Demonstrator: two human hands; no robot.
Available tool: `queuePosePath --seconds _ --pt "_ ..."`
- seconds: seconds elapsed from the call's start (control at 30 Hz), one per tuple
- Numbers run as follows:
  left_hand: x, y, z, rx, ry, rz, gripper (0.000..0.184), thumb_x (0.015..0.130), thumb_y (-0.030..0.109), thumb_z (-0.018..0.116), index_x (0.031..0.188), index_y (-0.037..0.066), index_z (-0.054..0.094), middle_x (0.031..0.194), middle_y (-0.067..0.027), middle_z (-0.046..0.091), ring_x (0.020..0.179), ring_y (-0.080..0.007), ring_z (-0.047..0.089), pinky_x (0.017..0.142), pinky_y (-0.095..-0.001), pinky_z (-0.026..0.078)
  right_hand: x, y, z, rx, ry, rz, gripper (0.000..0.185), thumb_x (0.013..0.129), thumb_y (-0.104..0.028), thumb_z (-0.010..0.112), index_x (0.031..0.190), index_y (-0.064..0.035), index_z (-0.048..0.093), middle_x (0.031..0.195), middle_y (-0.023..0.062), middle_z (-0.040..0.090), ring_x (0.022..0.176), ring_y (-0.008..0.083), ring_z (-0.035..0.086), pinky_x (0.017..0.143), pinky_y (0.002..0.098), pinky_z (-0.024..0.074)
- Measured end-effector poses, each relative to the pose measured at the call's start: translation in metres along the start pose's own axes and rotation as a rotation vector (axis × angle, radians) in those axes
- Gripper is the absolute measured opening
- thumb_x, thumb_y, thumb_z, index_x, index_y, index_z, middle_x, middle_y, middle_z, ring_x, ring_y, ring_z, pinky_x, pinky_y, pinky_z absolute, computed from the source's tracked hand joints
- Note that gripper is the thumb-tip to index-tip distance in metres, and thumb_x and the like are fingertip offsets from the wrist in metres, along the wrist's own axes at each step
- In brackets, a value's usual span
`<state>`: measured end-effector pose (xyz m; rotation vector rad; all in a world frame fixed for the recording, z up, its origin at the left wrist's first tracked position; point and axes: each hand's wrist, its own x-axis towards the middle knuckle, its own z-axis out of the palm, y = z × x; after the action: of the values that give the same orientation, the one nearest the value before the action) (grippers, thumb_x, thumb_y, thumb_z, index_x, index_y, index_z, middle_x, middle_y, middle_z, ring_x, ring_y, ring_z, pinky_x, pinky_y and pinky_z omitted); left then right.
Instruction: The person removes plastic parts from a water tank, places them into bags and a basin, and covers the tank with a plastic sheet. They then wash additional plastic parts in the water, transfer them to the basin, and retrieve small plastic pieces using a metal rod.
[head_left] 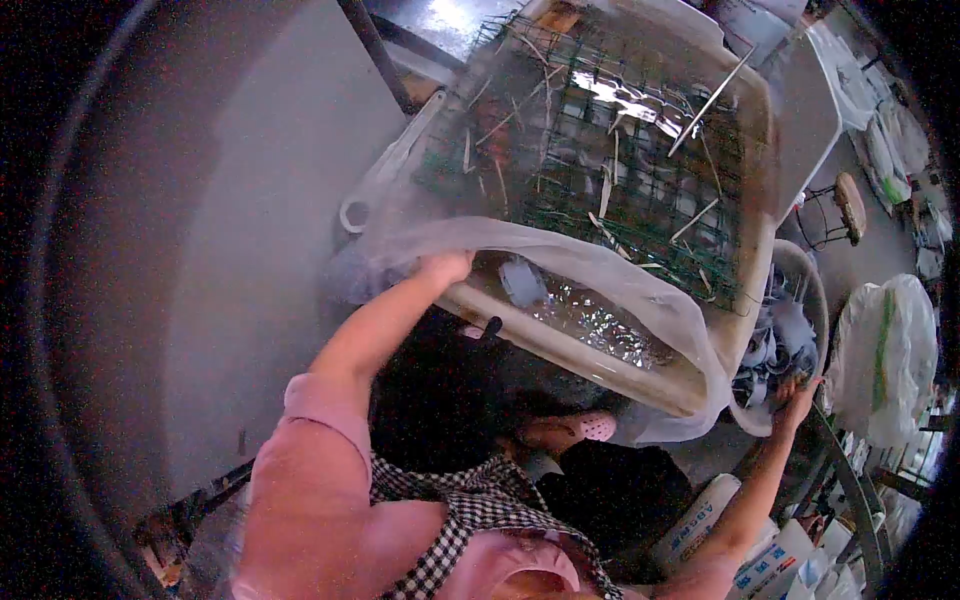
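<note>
My left hand (447, 267) is closed on the edge of a translucent plastic sheet (560, 243) at the near left rim of a large tub (590, 367). Water fills the tub, with a green wire grid (640, 180) and pale strips on it. A small whitish piece (522, 281) sits in the water near my left hand. My right hand (797, 400) reaches into a round basin (818, 310) at the right, over grey and white pieces (785, 335). Its fingers are dark and blurred among them, so their grip is unclear.
A full clear plastic bag (884, 358) stands right of the basin. A small stool (850, 207) is farther back. Printed sacks (775, 565) lie at the lower right. Dark metal bars (378, 55) stand behind the tub at the upper left.
</note>
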<state>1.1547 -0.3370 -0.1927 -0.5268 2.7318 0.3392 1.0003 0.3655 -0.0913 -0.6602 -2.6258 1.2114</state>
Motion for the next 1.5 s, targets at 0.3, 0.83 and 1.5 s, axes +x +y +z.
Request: queuePosePath --seconds 0.3,0.83,1.5 --pt "0.035 -0.015 -0.005 0.075 0.571 0.146 0.050 0.072 0.022 0.054 0.117 0.001 0.045 0.102 -0.0244 0.053 0.093 -0.0367 0.052 0.077 -0.0471 0.041 -0.218 -0.246 0.202 -0.572 -0.609 -1.216 0.075 0.061 -0.016 0.070 0.127 -0.0082 0.033 0.110 0.0149 0.046 0.103 0.0309 0.044 0.090 0.0395 0.0333" --pt "0.074 -0.050 -0.008 -0.079 0.277 0.016 0.044 0.072 0.025 0.055 0.109 0.002 0.049 0.098 -0.0220 0.055 0.090 -0.0345 0.053 0.076 -0.0445 0.041 -0.212 -0.245 0.234 -0.409 -0.731 -1.302 0.048 0.065 -0.004 0.055 0.111 -0.0097 0.047 0.090 0.0107 0.048 0.089 0.0286 0.049 0.077 0.0379 0.0374" --pt "0.077 -0.045 -0.012 -0.173 0.105 0.080 0.037 0.072 0.028 0.056 0.099 0.002 0.055 0.094 -0.0190 0.057 0.087 -0.0317 0.055 0.075 -0.0413 0.042 -0.217 -0.259 0.229 -0.435 -0.802 -1.220 0.046 0.068 -0.008 0.055 0.114 -0.0091 0.048 0.091 0.0107 0.050 0.087 0.0283 0.049 0.077 0.0378 0.0373"
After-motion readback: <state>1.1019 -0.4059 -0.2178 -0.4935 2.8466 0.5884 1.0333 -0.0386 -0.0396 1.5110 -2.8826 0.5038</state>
